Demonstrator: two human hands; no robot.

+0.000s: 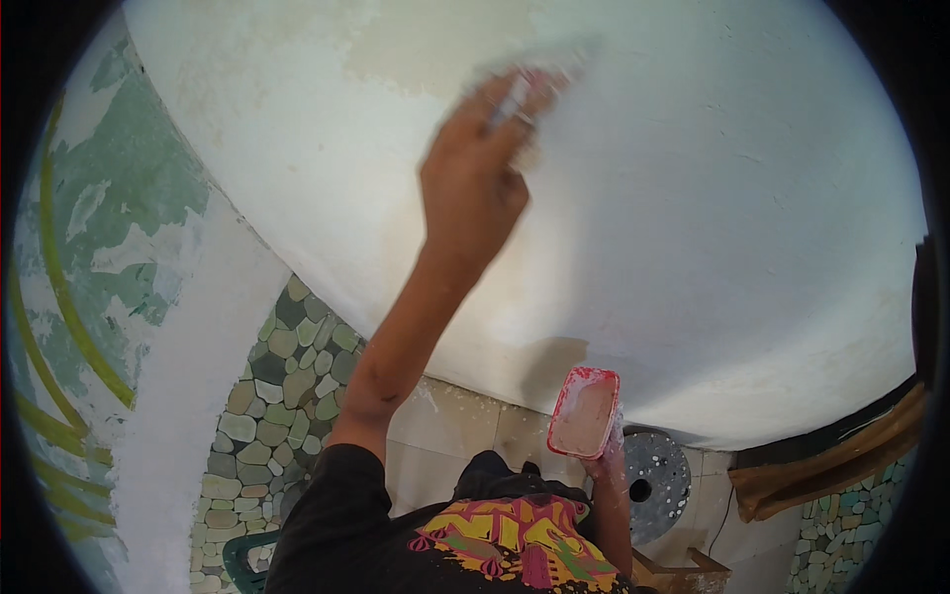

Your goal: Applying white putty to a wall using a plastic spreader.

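Observation:
My left hand is raised against the broad white wall, its fingers closed on a scraper whose pale blade is blurred near a beige patch of the surface. Low at centre right, my right hand grips a rectangular red-rimmed plastic container smeared inside with pale paste. Whether the scraper's edge touches the wall is too blurred to tell.
A green-and-white patchy wall with yellow stripes runs down the left. Below are pebble-patterned tiles, beige floor tiles, a spattered grey disc, a wooden piece, brown curved boards and a dark green plastic object.

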